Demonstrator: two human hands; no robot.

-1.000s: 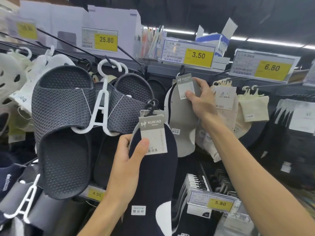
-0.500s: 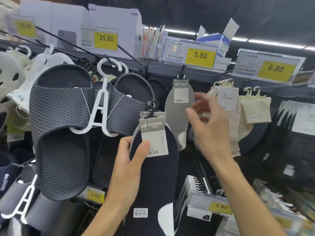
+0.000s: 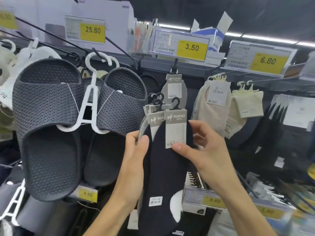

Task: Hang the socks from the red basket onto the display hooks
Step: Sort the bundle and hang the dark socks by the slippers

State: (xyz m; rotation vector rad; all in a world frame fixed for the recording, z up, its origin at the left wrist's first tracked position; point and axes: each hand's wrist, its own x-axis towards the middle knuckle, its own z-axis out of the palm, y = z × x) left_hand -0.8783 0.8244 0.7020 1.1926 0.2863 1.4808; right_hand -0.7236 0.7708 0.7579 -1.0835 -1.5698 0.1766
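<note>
left hand (image 3: 136,155) grips sock stack (image 3: 163,167) | right hand (image 3: 204,150) pinches front sock card (image 3: 175,126)

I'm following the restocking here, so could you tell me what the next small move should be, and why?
Probably the right hand lifts the front sock pack clear of the stack in the left hand toward the hook under the 3.50 tag, where a grey pack of that brand hangs.

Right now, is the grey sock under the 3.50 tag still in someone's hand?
No: the grey sock hangs alone on its hook, while both the left hand and right hand hold dark socks lower down.
</note>
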